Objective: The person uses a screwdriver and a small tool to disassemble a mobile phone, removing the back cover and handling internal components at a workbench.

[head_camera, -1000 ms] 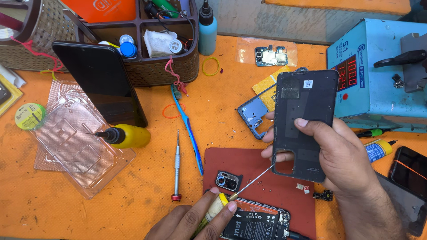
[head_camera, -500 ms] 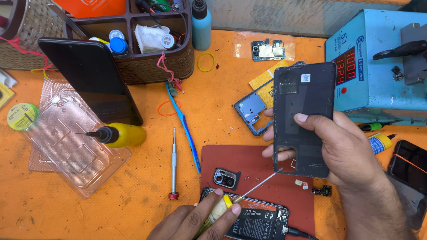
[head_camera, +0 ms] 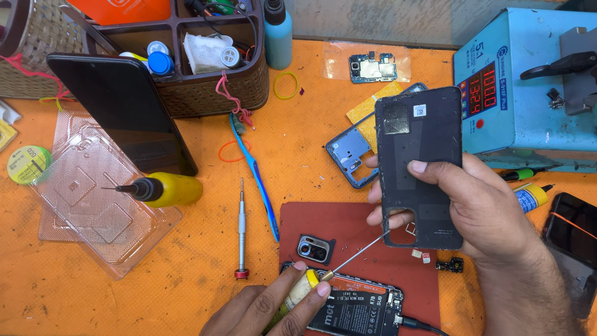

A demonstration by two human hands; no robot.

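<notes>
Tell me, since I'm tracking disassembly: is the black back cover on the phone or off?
Off. The right hand holds the black back cover in the air, apart from the opened phone lying below.

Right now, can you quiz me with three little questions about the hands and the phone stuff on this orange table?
1. True or false: the right hand holds the black plastic phone back cover.
2. What touches the cover's edge: A, the thin metal needle tip of the yellow glue bottle in the left hand; B, a blue toothbrush?
3. What colour is the mat under the open phone?

Key: 1 true; 2 A; 3 red.
</notes>
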